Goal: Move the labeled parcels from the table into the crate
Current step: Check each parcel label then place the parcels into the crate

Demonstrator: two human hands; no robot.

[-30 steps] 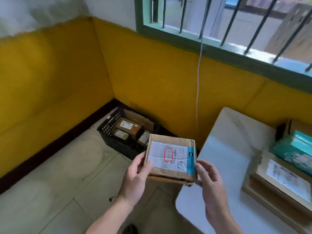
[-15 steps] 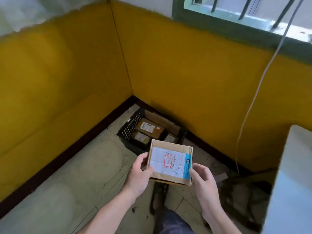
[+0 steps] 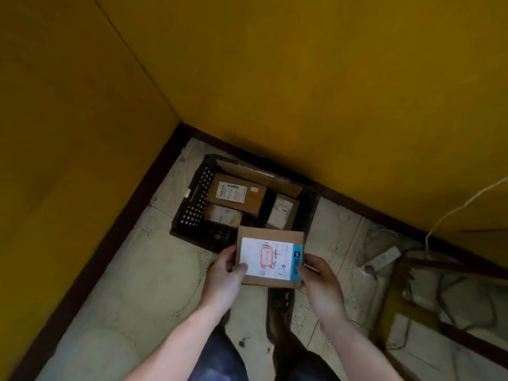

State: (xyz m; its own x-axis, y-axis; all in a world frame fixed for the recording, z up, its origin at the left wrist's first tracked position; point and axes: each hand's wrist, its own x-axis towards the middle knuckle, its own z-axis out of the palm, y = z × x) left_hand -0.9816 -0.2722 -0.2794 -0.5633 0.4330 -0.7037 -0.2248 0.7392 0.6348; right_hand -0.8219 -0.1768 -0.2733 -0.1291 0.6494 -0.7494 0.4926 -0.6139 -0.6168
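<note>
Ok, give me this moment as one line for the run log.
step: carry | left hand: grips parcel | right hand: grips parcel | crate: three parcels inside | parcel: not yet in crate

- The held parcel (image 3: 270, 257) carries a white label with a red-outlined box in its middle and a blue strip down its right edge bearing a small dark logo; no word or number on it can be made out.
- In the crate (image 3: 192, 207), the large parcel (image 3: 236, 193), the small parcel (image 3: 224, 215) and the right-hand parcel (image 3: 281, 213) each show a white label, the print too blurred to read.
</note>
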